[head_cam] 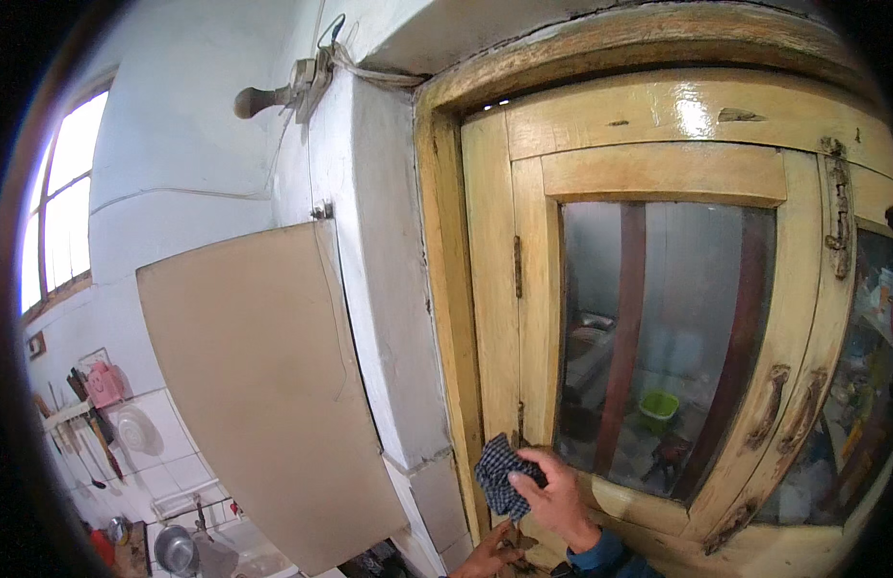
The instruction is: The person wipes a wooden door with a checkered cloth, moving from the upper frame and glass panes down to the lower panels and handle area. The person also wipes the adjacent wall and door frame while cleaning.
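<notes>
My right hand (559, 495) grips a crumpled dark checked cloth (498, 473) between thumb and fingers. The cloth lies against the left side of a yellow-painted wooden cabinet (491, 289), just under a lower hinge (520, 417). Below the cloth is my left hand (492, 553), partly cut off by the bottom edge of the view. Its fingertips reach a dark worn patch on the wood, and whether they hold anything is unclear. Right of my hands is a glass-paned cabinet door (670, 177), which is closed.
A tan board (266, 390) stands against the white wall pillar left of the cabinet. Above it, a bulb (255, 102) sticks out beside loose wires. Rusty handles (770, 404) project from the doors. At lower left are hanging utensils (78, 404) and a metal pot (176, 550).
</notes>
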`<state>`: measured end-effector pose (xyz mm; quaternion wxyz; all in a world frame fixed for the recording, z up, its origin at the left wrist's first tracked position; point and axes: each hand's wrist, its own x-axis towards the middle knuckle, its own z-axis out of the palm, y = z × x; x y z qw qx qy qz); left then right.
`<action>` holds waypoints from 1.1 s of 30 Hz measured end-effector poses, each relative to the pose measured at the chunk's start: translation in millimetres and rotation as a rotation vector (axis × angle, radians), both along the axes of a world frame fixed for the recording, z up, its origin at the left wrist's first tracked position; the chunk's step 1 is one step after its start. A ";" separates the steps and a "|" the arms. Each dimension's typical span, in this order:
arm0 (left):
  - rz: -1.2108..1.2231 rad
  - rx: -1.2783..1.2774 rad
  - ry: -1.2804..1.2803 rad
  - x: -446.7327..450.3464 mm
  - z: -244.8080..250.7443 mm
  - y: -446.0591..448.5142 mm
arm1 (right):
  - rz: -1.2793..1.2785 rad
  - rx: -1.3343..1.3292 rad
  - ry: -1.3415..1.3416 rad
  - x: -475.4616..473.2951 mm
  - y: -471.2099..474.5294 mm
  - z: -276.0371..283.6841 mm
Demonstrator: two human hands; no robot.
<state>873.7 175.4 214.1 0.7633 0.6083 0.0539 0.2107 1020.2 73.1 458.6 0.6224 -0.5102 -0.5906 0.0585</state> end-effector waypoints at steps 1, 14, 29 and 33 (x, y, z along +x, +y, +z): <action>0.033 0.099 -0.042 6.6 -10.0 6.7 | 0.017 -0.039 0.022 -4.6 -5.0 -2.3; 0.039 -0.014 0.180 2.1 8.7 -19.3 | -0.092 -0.048 -0.039 -2.9 -41.5 -70.7; -0.106 -0.222 0.217 -76.6 15.0 1.4 | -0.186 -0.308 0.019 -48.9 -12.3 -68.8; -0.058 -0.185 0.141 -102.9 18.4 -8.2 | -0.216 -0.543 -0.049 -68.5 -19.6 -137.3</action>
